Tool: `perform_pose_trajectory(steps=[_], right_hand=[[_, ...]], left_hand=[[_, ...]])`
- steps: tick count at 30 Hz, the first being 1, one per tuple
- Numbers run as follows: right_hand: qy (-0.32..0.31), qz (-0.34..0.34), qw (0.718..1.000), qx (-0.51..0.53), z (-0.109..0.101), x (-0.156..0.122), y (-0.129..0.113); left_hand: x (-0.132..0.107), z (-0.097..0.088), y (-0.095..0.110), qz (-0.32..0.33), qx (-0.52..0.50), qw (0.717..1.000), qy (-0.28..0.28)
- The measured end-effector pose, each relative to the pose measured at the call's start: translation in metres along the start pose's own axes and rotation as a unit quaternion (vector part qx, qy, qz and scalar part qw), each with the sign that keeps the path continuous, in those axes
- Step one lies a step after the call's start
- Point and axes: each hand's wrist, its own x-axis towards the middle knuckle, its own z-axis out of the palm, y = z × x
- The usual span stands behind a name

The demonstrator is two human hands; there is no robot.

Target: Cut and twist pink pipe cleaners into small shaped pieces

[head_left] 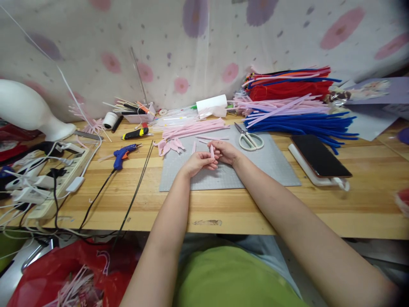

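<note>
Over the grey cutting mat (172, 177), my left hand (200, 163) and my right hand (225, 152) meet with fingers closed on a short pink pipe cleaner piece (212, 151), which stands roughly upright between them. Another short pink piece (194, 147) lies just behind my left hand. A longer pink strip (213, 138) rests on the mat beyond the fingers. To the left, shaped pink petals (171, 146) sit at the mat's corner. Scissors with white handles (251, 141) lie on the mat's back right. Behind it is a bundle of pink pipe cleaners (193, 128).
A blue glue gun (121, 156), a yellow-black cutter (136, 134) and thin dark rods (137, 183) lie left. Beyond them is a power strip (60, 183) with tangled cables. Blue pipe cleaners (300, 125) and red ones (287, 90) are stacked back right, near a phone (319, 155).
</note>
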Motion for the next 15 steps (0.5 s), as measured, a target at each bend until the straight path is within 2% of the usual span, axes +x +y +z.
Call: perform_pose_trajectory(steps=[9, 15], right_hand=[[0.007, 0.002, 1.0, 0.0, 0.0005, -0.004, -0.0038], [0.018, -0.045, 0.999, 0.024, -0.0023, -0.0026, -0.0027]], left_hand=[[0.0002, 0.0027, 0.0006, 0.0, 0.017, 1.0, 0.0], [0.0012, 0.0045, 0.0007, -0.006, 0.026, 1.0, -0.011]])
